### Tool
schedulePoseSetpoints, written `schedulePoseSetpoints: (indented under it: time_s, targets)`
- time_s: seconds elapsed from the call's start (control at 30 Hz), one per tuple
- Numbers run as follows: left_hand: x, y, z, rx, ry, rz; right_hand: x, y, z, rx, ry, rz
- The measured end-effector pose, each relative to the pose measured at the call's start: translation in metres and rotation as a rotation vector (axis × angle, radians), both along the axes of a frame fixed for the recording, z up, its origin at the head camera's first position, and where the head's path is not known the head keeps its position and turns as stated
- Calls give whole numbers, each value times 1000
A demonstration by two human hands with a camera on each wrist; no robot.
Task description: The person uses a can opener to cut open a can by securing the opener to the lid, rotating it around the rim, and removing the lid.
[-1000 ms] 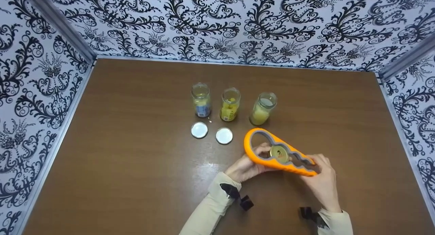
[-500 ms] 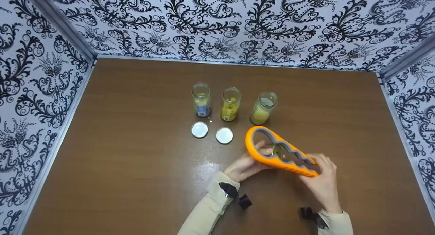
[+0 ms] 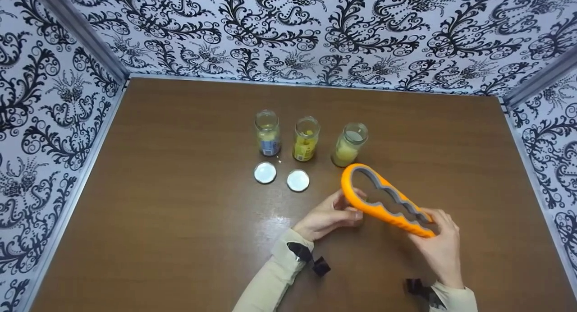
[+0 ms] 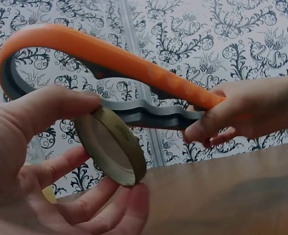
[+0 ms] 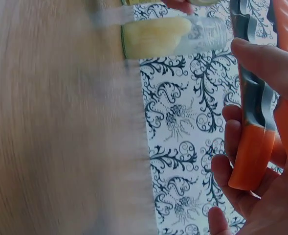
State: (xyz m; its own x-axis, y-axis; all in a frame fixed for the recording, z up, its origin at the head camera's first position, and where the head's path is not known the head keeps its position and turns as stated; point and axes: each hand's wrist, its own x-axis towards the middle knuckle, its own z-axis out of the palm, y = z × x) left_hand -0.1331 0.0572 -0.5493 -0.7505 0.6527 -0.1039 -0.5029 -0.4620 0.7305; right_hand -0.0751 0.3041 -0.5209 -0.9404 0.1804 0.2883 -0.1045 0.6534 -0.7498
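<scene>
My left hand (image 3: 328, 216) pinches a gold jar lid (image 4: 115, 142) between thumb and fingertips. In the left wrist view the lid is tilted on edge, its pale inside partly showing; from the head it is mostly hidden. My right hand (image 3: 441, 246) grips the handle ends of an orange jar opener (image 3: 382, 213) with a grey wavy lining. The opener's looped end points towards my left hand and overlaps its fingertips in the head view, with no lid between its arms. Past the loop stands an open glass jar (image 3: 346, 152) with pale yellow contents.
Two more open jars stand to its left, one with a blue label (image 3: 269, 146) and one with yellow pieces (image 3: 304, 147). In front of them lie two white-faced lids (image 3: 265, 172) on the brown table (image 3: 180, 204). Patterned walls (image 3: 288, 37) border the table.
The gold lid was within the opener's arms and has come out of them, turning on edge in my left hand. The opener has shifted right and slightly up with my right hand.
</scene>
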Motion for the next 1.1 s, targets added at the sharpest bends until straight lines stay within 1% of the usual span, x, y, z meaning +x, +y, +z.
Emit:
schedulePoseSetpoints:
  time_s: [0.1, 0.2, 0.37, 0.47, 0.6, 0.67, 0.73, 0.8, 0.87, 0.93, 0.97, 1.03, 1.1]
  targets:
    - [-2, -2, 2, -43, 4, -13, 1, 7, 0, 11, 24, -26]
    - [-4, -4, 2, -75, 8, -8, 3, 15, 0, 18, 44, -40]
    - [-8, -6, -1, -125, 30, -2, 5, 22, 2, 36, 31, -70]
    - [-13, -7, -2, -175, 85, 7, 6, 24, 2, 50, 23, -88]
    - [-20, -9, -2, -282, 167, 29, 7, 27, 1, 63, 33, -103]
    - [-23, -9, -1, -330, 183, 36, 8, 28, 0, 65, 42, -108]
    - [-25, -9, 0, -373, 189, 32, 9, 29, 0, 59, 47, -113]
    - [-27, -9, 1, -423, 211, 29, 10, 30, 1, 59, 51, -117]
    - [-30, -9, 2, -476, 259, 31, 11, 32, 1, 62, 54, -121]
    - [-33, -7, 4, -541, 330, 44, 12, 33, 1, 70, 59, -126]
    - [-34, -7, 6, -583, 377, 53, 12, 34, 1, 73, 62, -127]
    - [-36, -6, 9, -681, 471, 77, 13, 35, 0, 72, 68, -130]
    - [-38, -5, 12, -803, 570, 92, 14, 36, 0, 66, 67, -138]
